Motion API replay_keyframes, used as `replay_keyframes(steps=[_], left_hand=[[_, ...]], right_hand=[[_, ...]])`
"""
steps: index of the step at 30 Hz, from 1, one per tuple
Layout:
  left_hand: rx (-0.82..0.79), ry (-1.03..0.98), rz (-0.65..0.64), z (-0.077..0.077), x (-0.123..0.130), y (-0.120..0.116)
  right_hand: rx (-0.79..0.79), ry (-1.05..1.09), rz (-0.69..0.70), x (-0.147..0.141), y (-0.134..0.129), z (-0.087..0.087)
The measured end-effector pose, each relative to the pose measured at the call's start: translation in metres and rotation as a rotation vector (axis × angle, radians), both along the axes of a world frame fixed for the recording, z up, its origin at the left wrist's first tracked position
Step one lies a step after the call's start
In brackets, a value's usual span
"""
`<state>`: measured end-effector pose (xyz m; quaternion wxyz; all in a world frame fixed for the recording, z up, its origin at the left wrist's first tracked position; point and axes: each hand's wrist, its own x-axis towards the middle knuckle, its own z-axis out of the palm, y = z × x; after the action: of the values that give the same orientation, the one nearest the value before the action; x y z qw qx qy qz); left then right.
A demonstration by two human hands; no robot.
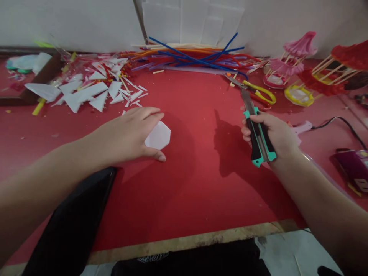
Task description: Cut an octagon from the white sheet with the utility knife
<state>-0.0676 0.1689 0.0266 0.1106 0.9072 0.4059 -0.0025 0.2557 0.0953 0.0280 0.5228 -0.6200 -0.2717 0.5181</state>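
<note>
A small white octagonal piece (pixel 160 136) is gripped by my left hand (pixel 133 132), with the thumb at its near edge and the fingers over its far edge. Part of the piece is hidden under the palm. On the right, my right hand (pixel 278 132) is wrapped around a black and teal utility knife (pixel 261 140). Its blade is out and points away from me. Scissors (pixel 266 92) with yellow and red handles lie just beyond the knife.
White offcuts (pixel 83 94) are heaped at the back left beside a wooden frame (pixel 43 80). Colored pipe cleaners (pixel 195 57) lie along the wall. Pink (pixel 287 63) and red tiered stick models (pixel 336 69) stand at right. A black object (pixel 77 218) lies near my left arm.
</note>
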Motion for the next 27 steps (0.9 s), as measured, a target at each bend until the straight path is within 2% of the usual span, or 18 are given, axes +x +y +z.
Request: replay_keyframes(steps=[5,9,11,12,16,18,21,24,26,27], left_hand=[[0.044,0.066,0.136,0.005,0.009,-0.013],[0.175,-0.052,0.203,0.007,0.029,-0.040],[0.213,-0.132,0.172,0.005,0.040,-0.052],[0.207,-0.177,0.153,0.004,0.045,-0.057],[0.010,-0.360,0.095,0.002,0.058,-0.063],[-0.107,-0.485,0.128,0.002,0.061,-0.062],[-0.339,-0.690,0.270,0.000,0.061,-0.061],[-0.617,-0.883,0.387,-0.006,0.060,-0.058],[-0.742,-1.022,0.372,-0.011,0.060,-0.056],[-0.782,-1.089,0.348,-0.012,0.060,-0.055]], right_hand=[[-0.005,-0.050,0.038,0.002,0.003,-0.008],[0.028,-0.109,0.053,0.009,0.002,-0.013],[0.034,-0.242,0.105,0.014,0.000,-0.014],[0.050,-0.385,0.142,0.017,-0.001,-0.014],[0.140,-1.184,0.228,0.029,-0.003,-0.020],[0.180,-1.405,0.253,0.036,-0.001,-0.025],[0.253,-1.491,0.286,0.042,0.002,-0.028],[0.382,-1.488,0.174,0.035,0.000,-0.024],[0.535,-1.375,0.130,0.021,-0.008,-0.020],[0.590,-1.246,0.187,0.012,-0.013,-0.020]])
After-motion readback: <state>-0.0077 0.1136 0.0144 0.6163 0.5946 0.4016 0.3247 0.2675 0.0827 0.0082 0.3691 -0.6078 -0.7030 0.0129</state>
